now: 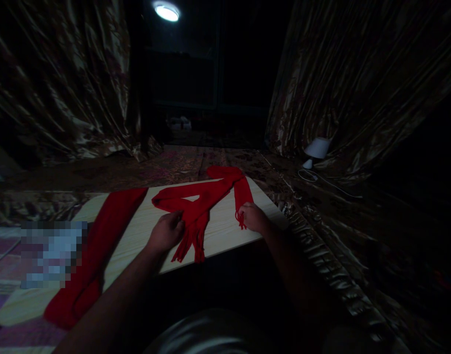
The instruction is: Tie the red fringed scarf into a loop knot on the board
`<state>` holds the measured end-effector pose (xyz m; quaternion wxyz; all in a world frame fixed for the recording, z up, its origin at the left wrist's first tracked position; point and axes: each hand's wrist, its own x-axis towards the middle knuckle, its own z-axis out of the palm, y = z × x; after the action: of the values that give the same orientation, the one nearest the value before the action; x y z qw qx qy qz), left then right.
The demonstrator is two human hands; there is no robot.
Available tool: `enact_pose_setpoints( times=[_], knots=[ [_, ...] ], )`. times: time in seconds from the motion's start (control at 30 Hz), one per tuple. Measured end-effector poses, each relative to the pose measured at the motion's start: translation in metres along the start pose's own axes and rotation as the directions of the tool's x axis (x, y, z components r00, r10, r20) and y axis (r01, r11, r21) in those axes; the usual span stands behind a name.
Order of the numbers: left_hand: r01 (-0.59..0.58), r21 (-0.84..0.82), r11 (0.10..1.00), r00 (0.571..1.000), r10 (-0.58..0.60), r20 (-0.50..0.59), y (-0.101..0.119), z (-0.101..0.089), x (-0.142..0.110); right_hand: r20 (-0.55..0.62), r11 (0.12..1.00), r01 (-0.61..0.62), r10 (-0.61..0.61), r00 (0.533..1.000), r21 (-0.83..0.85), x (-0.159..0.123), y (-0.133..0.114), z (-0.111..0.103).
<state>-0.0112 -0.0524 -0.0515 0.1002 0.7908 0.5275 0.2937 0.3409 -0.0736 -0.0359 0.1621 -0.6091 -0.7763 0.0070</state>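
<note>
A red fringed scarf [205, 194] lies bent across a pale wooden board [225, 226]. My left hand [167, 231] is closed on the scarf's near fringed end, where tassels hang over the board's front edge. My right hand [252, 217] pinches the scarf's other end at the board's right side, fingers curled round its tassels. A second red scarf [100, 246] lies stretched flat along the board's left part, apart from both hands.
Shiny patterned curtains hang left and right. A small white lamp [317, 149] with a white cable stands at the back right on patterned fabric. A ceiling light [167, 12] glows above. A blurred patch covers something at the left.
</note>
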Motion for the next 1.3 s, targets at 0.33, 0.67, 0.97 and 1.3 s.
enact_pose_setpoints(
  times=[0.33, 0.67, 0.97, 1.3],
  knots=[
    [0.002, 0.019, 1.000, 1.000, -0.002, -0.011, -0.002, 0.001, 0.000, 0.174, 0.990, 0.017, -0.042, 0.984, 0.143, -0.028, -0.017, -0.020],
    [0.001, -0.006, 1.000, 1.000, -0.001, -0.006, -0.003, 0.002, 0.001, -0.029, 0.992, -0.068, 0.071, 0.997, 0.109, 0.012, -0.001, -0.016],
    [-0.002, -0.015, 1.000, 1.000, 0.001, -0.013, -0.003, 0.001, 0.001, 0.069, 1.000, -0.029, 0.029, 0.997, -0.003, 0.021, 0.001, -0.009],
    [-0.002, 0.017, 1.000, 1.000, 0.002, -0.006, -0.002, 0.001, 0.000, 0.537, 0.982, 0.121, -0.024, 0.843, -0.145, -0.009, -0.021, -0.052]
  ],
)
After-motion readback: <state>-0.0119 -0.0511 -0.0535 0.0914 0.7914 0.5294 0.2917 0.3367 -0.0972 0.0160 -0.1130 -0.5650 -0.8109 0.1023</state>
